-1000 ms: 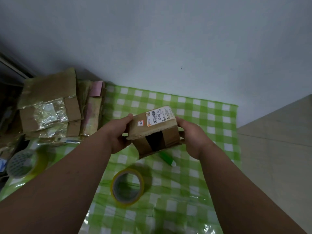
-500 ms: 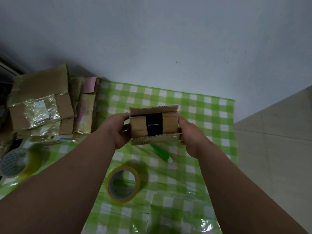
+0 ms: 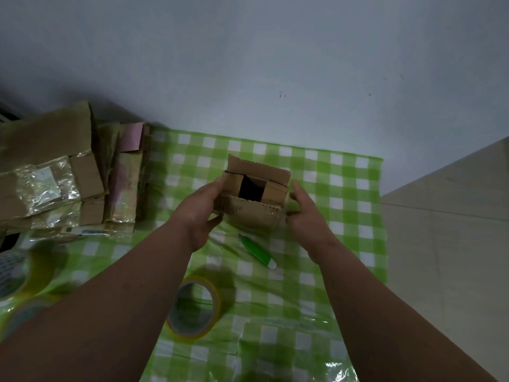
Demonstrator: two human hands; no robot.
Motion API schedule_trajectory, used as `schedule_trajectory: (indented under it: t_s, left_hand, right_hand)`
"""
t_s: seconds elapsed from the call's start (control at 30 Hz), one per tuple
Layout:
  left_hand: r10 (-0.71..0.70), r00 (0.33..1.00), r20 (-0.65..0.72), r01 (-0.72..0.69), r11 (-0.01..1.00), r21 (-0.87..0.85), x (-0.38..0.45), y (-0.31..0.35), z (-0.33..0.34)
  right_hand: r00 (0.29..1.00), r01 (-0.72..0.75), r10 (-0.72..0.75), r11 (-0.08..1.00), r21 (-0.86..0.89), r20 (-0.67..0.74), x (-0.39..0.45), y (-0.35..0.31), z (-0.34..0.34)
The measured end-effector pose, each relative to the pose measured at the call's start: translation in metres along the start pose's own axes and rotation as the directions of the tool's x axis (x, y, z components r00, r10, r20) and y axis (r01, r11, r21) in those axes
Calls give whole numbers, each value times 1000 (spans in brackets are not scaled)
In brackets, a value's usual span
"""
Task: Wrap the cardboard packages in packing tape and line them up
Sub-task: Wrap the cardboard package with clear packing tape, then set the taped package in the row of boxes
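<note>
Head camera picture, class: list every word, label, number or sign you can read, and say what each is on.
No text can be read here.
Small cardboard box held between both hands: no label shows on the faces in view.
Taped packages on the left: a pale label under shiny tape, too blurred to read.
Tape roll and green pen: no legible print.
</note>
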State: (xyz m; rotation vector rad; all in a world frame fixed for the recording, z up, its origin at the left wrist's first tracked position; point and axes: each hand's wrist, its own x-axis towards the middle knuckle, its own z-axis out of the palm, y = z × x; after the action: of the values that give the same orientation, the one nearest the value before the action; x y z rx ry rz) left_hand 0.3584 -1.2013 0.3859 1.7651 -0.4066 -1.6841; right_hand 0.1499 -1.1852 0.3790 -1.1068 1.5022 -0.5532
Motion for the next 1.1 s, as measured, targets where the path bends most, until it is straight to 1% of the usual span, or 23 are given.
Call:
schedule_trajectory:
  t_s: [0.07,0.13,0.2,0.27,0.3,0.33,0.4,0.47,0.53,0.57,0.63,0.7,0.77,0.87,1.0,1.1]
  left_hand:
    - [-16,1000,-17,15,997,-72,1,0,0]
    - [-16,1000,-21,12,983,-181,4,1,-1]
    - [-5,1000,-12,1,952,-305,6,1,0]
    - [14,1000,-11,-17,922,-387,6,1,2]
    - [24,1000,-20,-30,920,-390,6,2,4]
    - [33,999,-39,-45,924,-379,6,2,6]
    - [18,996,-89,-50,929,-367,3,4,12]
    - [16,992,-123,-52,955,-292,1,7,18]
    - [39,985,-165,-63,988,-140,-2,8,25]
    - [53,982,-179,-70,993,-93,-4,7,30]
    - [75,982,-172,-93,991,-100,-9,7,44]
    - [93,984,-152,-111,987,-114,-13,7,60]
    - [109,990,-94,-116,990,-75,-18,6,77]
    - [160,986,57,-161,987,14,-24,2,106]
    - [258,947,189,-296,931,212,-30,1,148]
    - [241,928,283,-322,902,287,-31,0,173]
  right_hand:
    - [992,104,-108,993,60,62,0,-1,-1]
    - [990,131,-133,990,43,43,3,-1,-1]
    - [996,84,-82,995,-52,28,5,0,0]
    - [1000,11,-4,975,-222,30,6,2,4]
    - [1000,-3,6,962,-274,12,5,4,6]
    - [1000,7,-9,959,-283,-5,4,6,8]
    - [998,53,-59,976,-212,-23,1,10,11]
    - [992,102,-110,986,-133,-56,-2,12,12]
    - [979,166,-175,982,-90,-104,-5,10,10]
    - [970,201,-209,977,-72,-125,-7,9,8]
    - [954,244,-245,969,-29,-170,-10,11,0]
    - [945,255,-244,967,25,-216,-13,14,-10]
    - [945,247,-229,968,50,-234,-17,19,-25]
    - [948,221,-202,974,54,-246,-24,25,-50]
    - [912,204,-175,978,40,-372,-29,37,-79]
    - [871,174,-144,984,21,-470,-27,49,-101]
